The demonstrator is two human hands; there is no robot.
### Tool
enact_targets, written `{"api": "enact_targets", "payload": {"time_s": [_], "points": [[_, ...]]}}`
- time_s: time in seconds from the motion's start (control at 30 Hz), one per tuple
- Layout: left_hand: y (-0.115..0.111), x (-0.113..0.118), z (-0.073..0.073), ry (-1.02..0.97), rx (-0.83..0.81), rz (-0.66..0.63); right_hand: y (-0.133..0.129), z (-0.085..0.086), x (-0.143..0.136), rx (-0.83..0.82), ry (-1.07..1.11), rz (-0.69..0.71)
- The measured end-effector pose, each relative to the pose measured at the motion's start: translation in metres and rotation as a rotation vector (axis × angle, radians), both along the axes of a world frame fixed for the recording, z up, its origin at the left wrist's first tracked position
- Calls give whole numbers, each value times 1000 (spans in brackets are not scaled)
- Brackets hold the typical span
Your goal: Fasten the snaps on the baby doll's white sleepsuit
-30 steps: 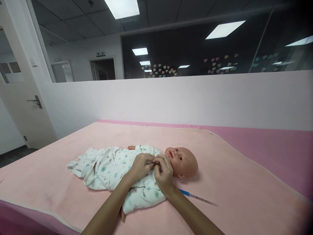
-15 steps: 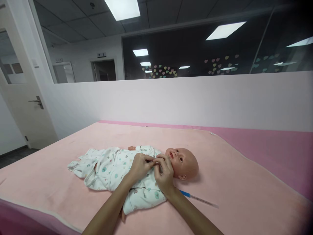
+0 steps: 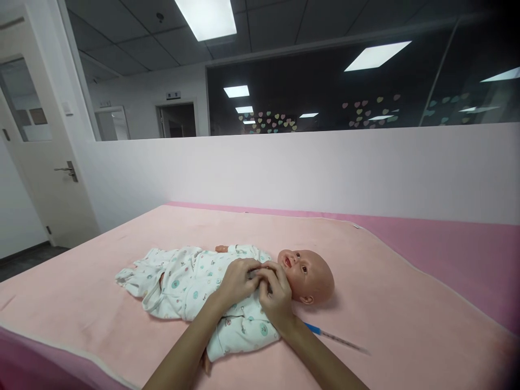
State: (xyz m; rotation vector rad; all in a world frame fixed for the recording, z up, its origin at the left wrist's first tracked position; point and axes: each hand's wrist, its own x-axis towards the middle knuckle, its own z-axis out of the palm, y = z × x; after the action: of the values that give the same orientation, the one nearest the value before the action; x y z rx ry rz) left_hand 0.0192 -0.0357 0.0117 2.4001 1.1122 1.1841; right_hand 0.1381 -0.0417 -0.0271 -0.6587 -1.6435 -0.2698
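A baby doll [image 3: 314, 276] lies on its back with its bald head to the right. It wears white baby clothes [image 3: 195, 281] with a small coloured print. My left hand [image 3: 239, 279] and my right hand [image 3: 276, 292] meet over the doll's upper chest, just below its chin. Both have bent fingers, with the fingertips pinched together at the neckline of the clothes. The exact bit of cloth or fastener between them is hidden by the fingers. Beside my right forearm lies a thin rod with a blue end [image 3: 312, 328], partly covered by that arm.
A pale pink blanket [image 3: 101, 287] covers the padded surface, with a darker pink border [image 3: 447, 254] at the right and back. Beyond stands a low white wall [image 3: 325, 168] with windows above it. A door [image 3: 44, 146] is at the left.
The view has shifted slightly, so everything sits a little lower and further right. My fingers have moved slightly against each other at the neckline; the doll lies as before.
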Motion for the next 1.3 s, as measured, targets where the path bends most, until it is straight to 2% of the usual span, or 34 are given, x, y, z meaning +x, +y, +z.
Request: {"api": "enact_targets", "payload": {"time_s": [0.1, 0.17, 0.37, 0.73, 0.9, 0.97, 1.13, 1.3], "points": [[0, -1, 2, -34, -23, -98, -3, 1, 1, 194, -231, 39], [0, -1, 2, -20, -33, -112, -3, 1, 2, 214, -268, 40], [6, -2, -3, 70, -20, -54, 1, -3, 3, 26, -73, -14], [4, 0, -3, 56, 21, 29, 3, -1, 2, -67, -55, -26], [7, -6, -1, 47, -21, 133, 2, 2, 2, -174, -133, -24], [9, -15, 1, 51, -128, 67, 2, 4, 2, -240, -171, -12], [17, -42, 6, -8, -434, -220, 1, 4, 0, -288, -186, -50], [18, -55, 2, -163, -530, -288, 2, 1, 0, -265, -135, -18]]}}
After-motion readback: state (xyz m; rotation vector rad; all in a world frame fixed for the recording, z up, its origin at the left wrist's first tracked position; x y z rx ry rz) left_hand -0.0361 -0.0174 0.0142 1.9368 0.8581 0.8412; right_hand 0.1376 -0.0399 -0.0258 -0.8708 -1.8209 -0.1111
